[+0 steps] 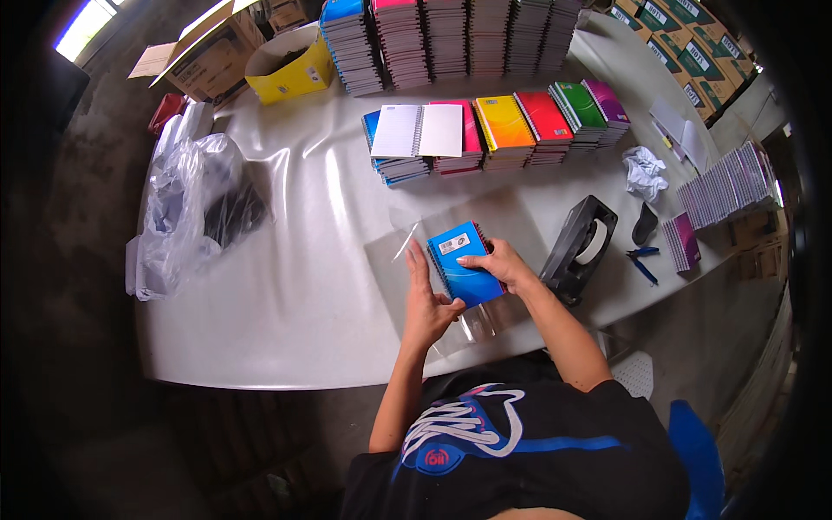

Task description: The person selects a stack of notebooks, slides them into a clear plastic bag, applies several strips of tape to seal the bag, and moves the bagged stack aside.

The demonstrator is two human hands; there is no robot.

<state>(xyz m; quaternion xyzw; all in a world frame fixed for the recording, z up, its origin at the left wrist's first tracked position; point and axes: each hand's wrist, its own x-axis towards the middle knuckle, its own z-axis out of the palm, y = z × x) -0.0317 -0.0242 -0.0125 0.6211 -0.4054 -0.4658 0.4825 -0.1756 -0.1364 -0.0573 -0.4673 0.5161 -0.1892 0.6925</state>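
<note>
Over clear plastic sheet (511, 212) on counter (260, 334), left hand (425, 302) and right hand (506, 265) held blue spiral notebook (469, 282); black tape dispenser (568, 247) nearby.

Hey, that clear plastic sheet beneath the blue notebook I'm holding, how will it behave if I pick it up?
The clear plastic sheet is probably floppy and light for its size, since it looks thin and the table shows through. It may crease easily, as shiny wrinkles show near its lower edge.
</note>
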